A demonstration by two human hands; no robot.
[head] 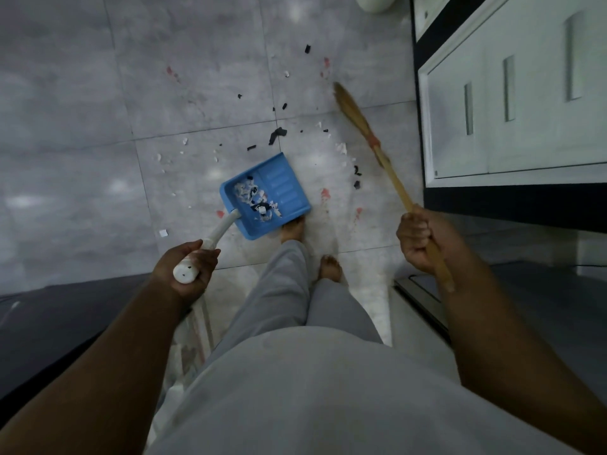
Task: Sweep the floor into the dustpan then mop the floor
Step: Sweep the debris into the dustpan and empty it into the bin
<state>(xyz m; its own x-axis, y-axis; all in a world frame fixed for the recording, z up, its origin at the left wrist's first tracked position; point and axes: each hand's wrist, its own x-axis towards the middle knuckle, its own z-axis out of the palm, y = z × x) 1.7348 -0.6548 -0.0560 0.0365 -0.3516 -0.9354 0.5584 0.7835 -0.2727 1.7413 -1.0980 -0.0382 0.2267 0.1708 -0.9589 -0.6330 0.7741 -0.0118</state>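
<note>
A blue dustpan (282,183) rests on the grey tiled floor (98,110) just ahead of my bare feet, with white and black scraps piled inside it. My left hand (185,269) is shut on its white handle (220,232). My right hand (423,239) grips the wooden stick of a straw broom (353,114), whose blurred bristles reach the floor to the right of the pan. Loose black and white paper scraps (277,134) and reddish smears (325,193) lie scattered beyond and beside the pan's mouth.
White cabinet doors (512,103) with metal handles above a dark plinth line the right side. A dark surface (59,320) fills the lower left. A white rounded object (376,3) sits at the top edge. My grey trouser legs (289,290) occupy the centre.
</note>
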